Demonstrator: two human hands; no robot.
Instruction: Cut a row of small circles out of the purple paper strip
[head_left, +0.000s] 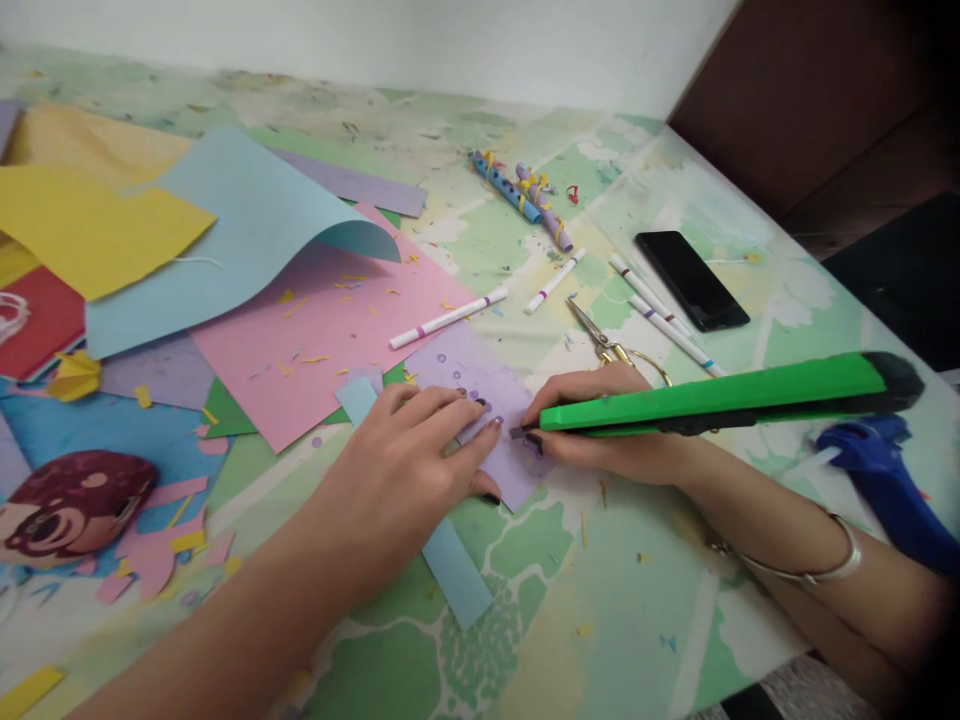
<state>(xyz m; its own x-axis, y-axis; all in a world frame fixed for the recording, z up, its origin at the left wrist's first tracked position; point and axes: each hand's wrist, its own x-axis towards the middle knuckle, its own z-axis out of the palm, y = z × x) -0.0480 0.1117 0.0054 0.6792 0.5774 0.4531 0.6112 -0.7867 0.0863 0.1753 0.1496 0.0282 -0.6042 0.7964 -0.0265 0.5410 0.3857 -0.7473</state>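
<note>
In the head view my right hand (626, 452) grips a green utility knife (720, 398) like a pen, its handle slanting up to the right. The knife's short dark blade touches or hovers just over a lilac sheet of paper (510, 482) marked with small purple rings; I cannot tell which. My left hand (409, 462) lies palm down across that sheet, fingers outstretched, their tips close to the blade. A light blue paper strip (459, 578) runs beneath my left hand and sticks out on both sides.
Gold-handled scissors (606, 342), white markers (450, 318) and a black phone (691, 280) lie beyond my hands. Two decorated paper rolls (510, 188) sit farther back. At right is a blue glue gun (892, 485). Coloured sheets (247, 230), scraps and a maroon case (75, 505) cover the left.
</note>
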